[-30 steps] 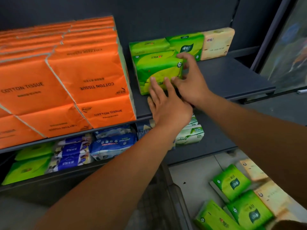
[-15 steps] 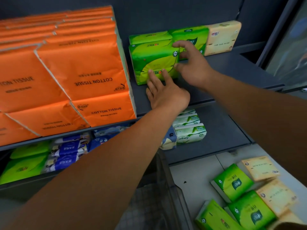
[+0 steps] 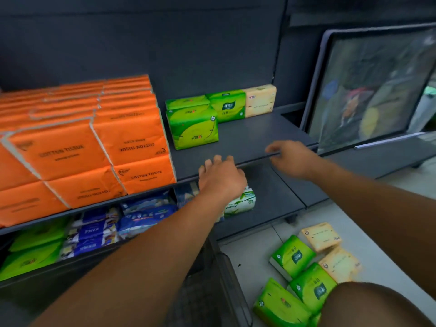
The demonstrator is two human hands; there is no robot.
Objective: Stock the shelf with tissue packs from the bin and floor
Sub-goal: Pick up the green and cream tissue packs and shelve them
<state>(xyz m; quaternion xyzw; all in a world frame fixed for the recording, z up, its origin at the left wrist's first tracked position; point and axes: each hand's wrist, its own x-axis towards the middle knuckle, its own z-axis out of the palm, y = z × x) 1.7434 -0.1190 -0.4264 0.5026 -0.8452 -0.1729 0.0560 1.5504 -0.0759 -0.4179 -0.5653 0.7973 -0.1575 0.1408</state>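
Far left on the upper shelf point(image 3: 247, 138), orange packs point(image 3: 94, 147) marked "COTTON TISSUE" stand in tight rows, filling that side from the front edge to the back. Below them, the lower shelf holds flat green packs point(image 3: 30, 253) and then blue packs point(image 3: 99, 230).

Just right of the orange rows stands an upright green tissue pack point(image 3: 192, 128), with a second green pack point(image 3: 187, 102) close behind it. Beside these at the back are a leaf-logo green pack point(image 3: 226, 106) and a beige pack point(image 3: 259, 100), side by side against the rear wall.

The left hand point(image 3: 220, 178) hangs at the front edge of the upper shelf, back of the hand up, fingers loosely curled and holding nothing. Whether the fingertips touch the edge is hard to tell through the blur. Partly hidden behind it, a white and green pack point(image 3: 243, 201) lies on the lower shelf.

The right hand point(image 3: 292, 156) is over the same front edge, further right, fingers relaxed and stretched leftward, with nothing in it. Both hands are well apart from the packs on the shelf.

Bottom centre, a corner of the wire bin point(image 3: 226, 279) shows. To its right, green floor packs point(image 3: 292, 256) and beige floor packs point(image 3: 320, 236) lie scattered on the floor. A dark framed panel point(image 3: 368, 86) stands at far right.
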